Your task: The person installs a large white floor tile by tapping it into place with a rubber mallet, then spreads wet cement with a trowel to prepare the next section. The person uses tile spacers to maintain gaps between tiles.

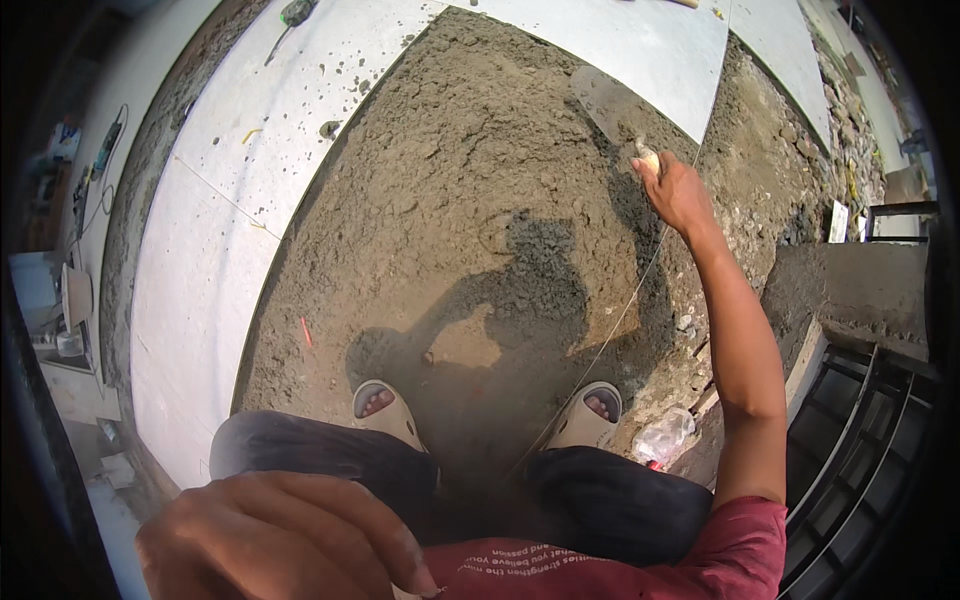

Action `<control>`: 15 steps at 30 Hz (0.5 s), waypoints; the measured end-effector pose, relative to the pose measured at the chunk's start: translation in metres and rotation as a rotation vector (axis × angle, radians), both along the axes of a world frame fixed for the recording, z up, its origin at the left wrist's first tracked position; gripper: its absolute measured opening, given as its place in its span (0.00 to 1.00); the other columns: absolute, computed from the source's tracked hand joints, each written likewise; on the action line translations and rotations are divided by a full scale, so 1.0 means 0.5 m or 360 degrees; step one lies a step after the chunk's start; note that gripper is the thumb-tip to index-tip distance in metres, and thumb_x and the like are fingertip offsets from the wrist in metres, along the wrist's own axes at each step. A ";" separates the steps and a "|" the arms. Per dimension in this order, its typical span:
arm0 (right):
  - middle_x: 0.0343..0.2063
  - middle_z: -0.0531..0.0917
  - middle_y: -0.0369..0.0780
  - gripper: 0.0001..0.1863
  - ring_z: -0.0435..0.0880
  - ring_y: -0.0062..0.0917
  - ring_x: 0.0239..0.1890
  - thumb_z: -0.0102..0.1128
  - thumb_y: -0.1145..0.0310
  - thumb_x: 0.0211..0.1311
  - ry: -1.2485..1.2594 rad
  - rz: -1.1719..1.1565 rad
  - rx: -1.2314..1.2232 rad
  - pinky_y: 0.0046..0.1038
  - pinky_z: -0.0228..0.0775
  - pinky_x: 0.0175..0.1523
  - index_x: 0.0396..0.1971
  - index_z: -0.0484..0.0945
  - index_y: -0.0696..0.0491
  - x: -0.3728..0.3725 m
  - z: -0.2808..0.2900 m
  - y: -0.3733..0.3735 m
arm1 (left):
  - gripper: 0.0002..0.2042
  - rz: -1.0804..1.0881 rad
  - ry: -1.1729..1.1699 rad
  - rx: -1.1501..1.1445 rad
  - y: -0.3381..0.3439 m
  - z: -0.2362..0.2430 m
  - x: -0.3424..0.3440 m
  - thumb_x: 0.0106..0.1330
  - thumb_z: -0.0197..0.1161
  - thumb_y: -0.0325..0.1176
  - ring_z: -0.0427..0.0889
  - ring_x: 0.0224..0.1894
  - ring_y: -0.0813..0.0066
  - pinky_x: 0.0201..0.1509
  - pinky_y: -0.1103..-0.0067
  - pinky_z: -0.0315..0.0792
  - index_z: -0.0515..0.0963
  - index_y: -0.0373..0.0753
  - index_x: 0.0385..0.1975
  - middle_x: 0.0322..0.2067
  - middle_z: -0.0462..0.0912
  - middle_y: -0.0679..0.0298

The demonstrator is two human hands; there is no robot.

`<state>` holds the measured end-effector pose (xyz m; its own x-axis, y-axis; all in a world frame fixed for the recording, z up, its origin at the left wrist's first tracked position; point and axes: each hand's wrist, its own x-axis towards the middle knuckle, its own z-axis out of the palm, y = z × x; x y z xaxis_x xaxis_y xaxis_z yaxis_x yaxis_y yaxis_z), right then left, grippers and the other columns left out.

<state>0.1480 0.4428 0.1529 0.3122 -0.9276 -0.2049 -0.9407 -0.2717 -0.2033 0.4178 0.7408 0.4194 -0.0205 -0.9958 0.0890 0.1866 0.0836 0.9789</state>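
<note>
Ahead and to the right, my right hand (pixel 677 190) is closed round the pale handle of a trowel (pixel 610 103). The trowel's flat, mortar-smeared blade lies on the rough grey mortar bed (pixel 420 170), close to the edge of a pale slab (pixel 650 60). My left hand (pixel 270 540) is large and near at the lower left, in front of my left knee. Its fingers are loosely bent and look apart from any object; its palm is hidden. A taut string (pixel 630 300) runs across the mortar beneath my right forearm.
Pale slabs (pixel 200 260) border the bed on the left, with mortar crumbs and a green-and-black tool (pixel 297 12) on them. A red stick (pixel 306 331) lies in the mortar. My sandals (pixel 585 415) stand on the bed. Clear plastic (pixel 663 437) and a dark metal grille (pixel 850 440) are at right.
</note>
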 end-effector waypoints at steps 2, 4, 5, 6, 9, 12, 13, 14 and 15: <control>0.27 0.83 0.55 0.32 0.83 0.50 0.34 0.50 0.41 0.69 -0.0189 -0.0059 -0.0028 0.47 0.72 0.40 0.42 0.76 0.61 0.051 -0.040 -0.019 | 0.09 -0.0001 0.0108 -0.0129 0.008 0.002 -0.004 0.67 0.60 0.33 0.68 0.16 0.75 0.31 0.73 0.73 0.75 0.47 0.23 0.21 0.74 0.68; 0.28 0.83 0.55 0.32 0.84 0.50 0.35 0.50 0.41 0.69 -0.0021 0.0428 0.0233 0.47 0.73 0.40 0.45 0.77 0.60 0.093 -0.071 0.015 | 0.09 -0.0046 0.0195 -0.0257 0.014 -0.001 -0.003 0.67 0.60 0.33 0.67 0.15 0.75 0.31 0.74 0.72 0.75 0.48 0.22 0.20 0.73 0.68; 0.29 0.84 0.55 0.32 0.84 0.50 0.36 0.50 0.41 0.69 0.0115 0.0660 0.0443 0.48 0.73 0.40 0.46 0.77 0.60 0.107 -0.075 0.036 | 0.09 -0.0092 0.0227 -0.0316 0.015 -0.001 0.001 0.67 0.60 0.33 0.67 0.14 0.75 0.31 0.74 0.72 0.75 0.48 0.23 0.20 0.73 0.68; 0.29 0.84 0.55 0.31 0.84 0.50 0.36 0.50 0.41 0.69 0.0172 0.0658 0.0324 0.47 0.74 0.41 0.45 0.77 0.60 0.112 -0.069 0.059 | 0.09 -0.0151 0.0257 -0.0380 0.013 -0.002 0.007 0.67 0.60 0.33 0.66 0.14 0.75 0.31 0.75 0.72 0.75 0.47 0.23 0.20 0.73 0.68; 0.29 0.84 0.53 0.30 0.84 0.50 0.36 0.49 0.42 0.69 0.0344 0.0771 0.0163 0.47 0.76 0.41 0.41 0.78 0.59 0.104 -0.014 0.079 | 0.08 -0.0405 0.0342 -0.0616 0.000 -0.013 0.033 0.68 0.60 0.33 0.66 0.13 0.76 0.30 0.75 0.71 0.76 0.47 0.24 0.20 0.73 0.68; 0.23 0.83 0.50 0.28 0.84 0.50 0.31 0.49 0.42 0.70 0.0319 0.0844 -0.0043 0.46 0.76 0.37 0.37 0.77 0.57 0.084 0.042 0.040 | 0.04 -0.0377 0.0413 -0.0604 -0.009 -0.026 0.044 0.67 0.59 0.33 0.71 0.21 0.73 0.36 0.75 0.73 0.79 0.43 0.33 0.24 0.74 0.66; 0.24 0.83 0.51 0.29 0.84 0.50 0.32 0.49 0.42 0.70 0.0269 0.0668 -0.0047 0.46 0.76 0.38 0.38 0.77 0.58 0.086 0.050 0.019 | 0.06 -0.0320 0.0427 -0.0562 -0.011 -0.033 0.048 0.67 0.58 0.33 0.74 0.25 0.72 0.39 0.74 0.74 0.81 0.41 0.37 0.26 0.75 0.65; 0.24 0.83 0.51 0.29 0.84 0.50 0.32 0.48 0.42 0.70 0.0159 0.0530 -0.0069 0.45 0.76 0.38 0.39 0.77 0.58 0.095 0.049 -0.003 | 0.09 -0.0342 0.0217 -0.0466 -0.014 -0.040 0.053 0.66 0.60 0.33 0.76 0.28 0.70 0.42 0.74 0.74 0.80 0.39 0.42 0.28 0.76 0.63; 0.24 0.83 0.52 0.30 0.84 0.50 0.32 0.48 0.42 0.70 0.0049 0.0396 -0.0104 0.45 0.76 0.38 0.39 0.78 0.59 0.106 0.046 -0.025 | 0.13 -0.0375 0.0003 -0.0378 -0.015 -0.048 0.057 0.64 0.61 0.33 0.78 0.32 0.68 0.45 0.73 0.74 0.80 0.37 0.46 0.30 0.77 0.61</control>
